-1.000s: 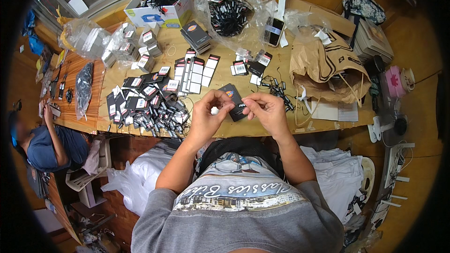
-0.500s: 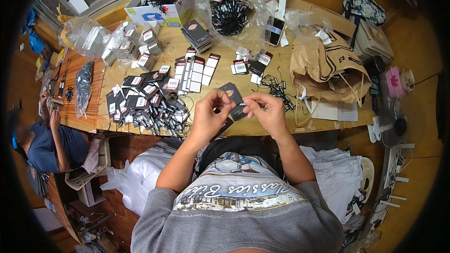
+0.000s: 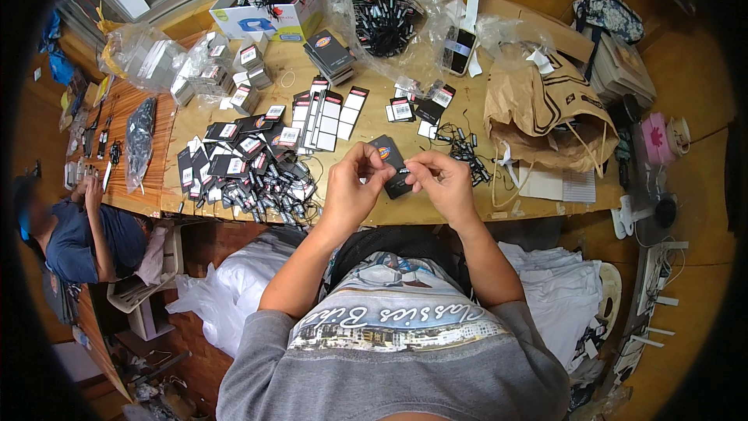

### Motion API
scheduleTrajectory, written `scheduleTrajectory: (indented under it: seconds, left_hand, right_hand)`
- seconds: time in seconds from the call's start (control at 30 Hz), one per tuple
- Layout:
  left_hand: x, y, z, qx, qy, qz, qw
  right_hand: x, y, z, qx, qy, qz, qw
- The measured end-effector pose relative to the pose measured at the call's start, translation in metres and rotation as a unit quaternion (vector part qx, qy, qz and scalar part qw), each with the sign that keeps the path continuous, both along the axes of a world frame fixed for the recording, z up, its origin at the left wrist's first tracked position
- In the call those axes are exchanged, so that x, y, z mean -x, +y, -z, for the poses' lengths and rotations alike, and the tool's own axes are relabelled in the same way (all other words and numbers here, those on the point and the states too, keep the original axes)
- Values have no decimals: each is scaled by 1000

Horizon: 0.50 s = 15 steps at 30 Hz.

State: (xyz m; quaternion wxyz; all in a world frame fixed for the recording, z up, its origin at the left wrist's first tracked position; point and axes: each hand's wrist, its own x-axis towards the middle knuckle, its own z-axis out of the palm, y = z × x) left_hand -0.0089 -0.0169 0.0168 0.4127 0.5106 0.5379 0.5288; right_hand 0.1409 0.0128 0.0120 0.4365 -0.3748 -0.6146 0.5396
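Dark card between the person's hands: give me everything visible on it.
The dark card is rectangular and looks like thin, stiff paperboard, with an orange-and-blue emblem toward its far end. It appears flat, over the table, angled with its far end to the left. Fingers of the left hand and right hand overlap its edges in view; whether they touch it, or it's one card or several, I can't tell.

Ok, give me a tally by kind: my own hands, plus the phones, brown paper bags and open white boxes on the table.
Your hands: 2, the left hand and the right hand
Phone: 1
Brown paper bag: 1
Open white box: 1
Total: 5
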Motion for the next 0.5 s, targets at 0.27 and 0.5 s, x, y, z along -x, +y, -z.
scheduleTrajectory:
  seconds: [0.27, 0.5]
  left_hand:
    - [-3, 1, 9, 1, -33, -19, 999]
    - [-11, -3, 12, 34, -20, 13, 999]
  right_hand:
    - [-3, -1, 2, 11, 20, -18, 1000]
    - [-2, -5, 5, -48, 3, 15, 999]
